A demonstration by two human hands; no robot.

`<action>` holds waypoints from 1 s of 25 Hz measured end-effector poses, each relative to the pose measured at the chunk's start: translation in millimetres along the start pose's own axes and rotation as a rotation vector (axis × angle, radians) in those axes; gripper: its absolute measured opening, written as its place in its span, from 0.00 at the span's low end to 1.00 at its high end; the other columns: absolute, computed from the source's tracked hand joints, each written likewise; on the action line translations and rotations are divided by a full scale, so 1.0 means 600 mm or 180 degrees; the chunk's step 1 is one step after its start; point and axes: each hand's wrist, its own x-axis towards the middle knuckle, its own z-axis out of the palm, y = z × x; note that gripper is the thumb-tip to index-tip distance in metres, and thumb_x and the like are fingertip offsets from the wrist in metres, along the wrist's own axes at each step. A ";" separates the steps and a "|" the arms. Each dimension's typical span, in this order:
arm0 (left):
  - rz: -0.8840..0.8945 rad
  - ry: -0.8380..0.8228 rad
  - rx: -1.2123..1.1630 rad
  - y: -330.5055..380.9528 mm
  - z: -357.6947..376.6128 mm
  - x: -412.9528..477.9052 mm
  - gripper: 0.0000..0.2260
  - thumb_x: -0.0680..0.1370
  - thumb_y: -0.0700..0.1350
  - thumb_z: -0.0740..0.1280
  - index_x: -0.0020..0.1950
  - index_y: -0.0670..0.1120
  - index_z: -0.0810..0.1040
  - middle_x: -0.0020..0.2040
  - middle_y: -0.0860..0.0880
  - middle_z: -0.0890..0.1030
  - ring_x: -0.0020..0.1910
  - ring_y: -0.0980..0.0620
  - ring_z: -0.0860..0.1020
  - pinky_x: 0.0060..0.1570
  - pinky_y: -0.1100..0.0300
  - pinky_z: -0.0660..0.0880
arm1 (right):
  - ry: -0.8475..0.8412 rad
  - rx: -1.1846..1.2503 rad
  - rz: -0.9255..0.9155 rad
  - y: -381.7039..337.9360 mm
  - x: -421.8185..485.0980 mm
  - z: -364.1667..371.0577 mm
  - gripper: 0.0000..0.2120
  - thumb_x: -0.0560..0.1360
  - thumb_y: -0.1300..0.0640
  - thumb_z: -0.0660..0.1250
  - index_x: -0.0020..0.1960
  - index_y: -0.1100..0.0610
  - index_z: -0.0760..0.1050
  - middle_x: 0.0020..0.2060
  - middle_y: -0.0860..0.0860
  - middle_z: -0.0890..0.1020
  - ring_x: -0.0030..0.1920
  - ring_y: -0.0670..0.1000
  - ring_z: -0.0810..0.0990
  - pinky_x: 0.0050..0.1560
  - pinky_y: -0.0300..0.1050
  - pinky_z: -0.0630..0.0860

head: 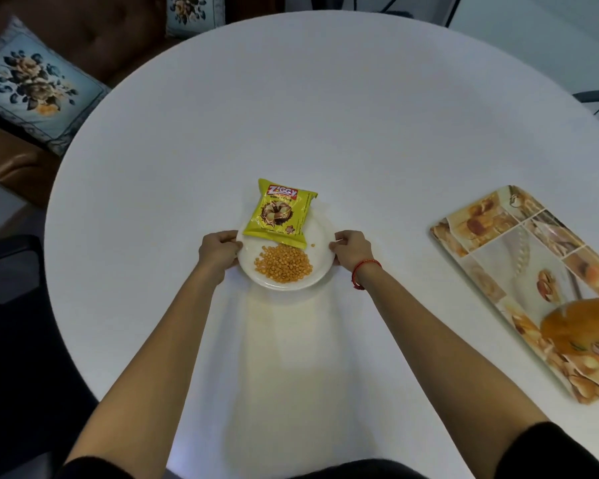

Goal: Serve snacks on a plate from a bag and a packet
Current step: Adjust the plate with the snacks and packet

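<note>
Left hand and right hand have fingers clamped on the plate rim; between them lie packet and snacks.

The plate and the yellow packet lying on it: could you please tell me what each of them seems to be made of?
The plate looks like glazed white ceramic or perhaps melamine: smooth, with a soft sheen along its rim; the picture cannot settle which. The yellow packet appears to be thin printed plastic film: it is glossy, crinkled, and has flat sealed ends.
</note>
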 end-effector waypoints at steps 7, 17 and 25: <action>0.0212 -0.0068 0.0118 0.114 0.086 0.122 0.16 0.75 0.33 0.63 0.63 0.38 0.76 0.61 0.38 0.78 0.59 0.40 0.77 0.53 0.51 0.77 | 0.0194 0.0128 0.0006 -0.076 0.143 -0.048 0.18 0.74 0.65 0.63 0.63 0.66 0.71 0.58 0.64 0.78 0.54 0.63 0.80 0.54 0.53 0.80; 0.0517 -0.0091 0.0389 0.190 0.186 0.291 0.14 0.75 0.33 0.63 0.60 0.38 0.78 0.58 0.38 0.80 0.53 0.42 0.78 0.55 0.49 0.77 | 0.0542 -0.0192 -0.0167 -0.127 0.335 -0.066 0.14 0.74 0.65 0.61 0.59 0.69 0.74 0.55 0.66 0.80 0.55 0.64 0.79 0.59 0.56 0.76; 0.0584 -0.0061 0.0559 0.194 0.232 0.348 0.13 0.74 0.33 0.63 0.57 0.39 0.80 0.54 0.39 0.82 0.56 0.40 0.79 0.60 0.47 0.76 | 0.0603 -0.0718 -0.0280 -0.119 0.405 -0.067 0.08 0.74 0.65 0.59 0.37 0.62 0.72 0.39 0.60 0.77 0.45 0.57 0.75 0.42 0.41 0.66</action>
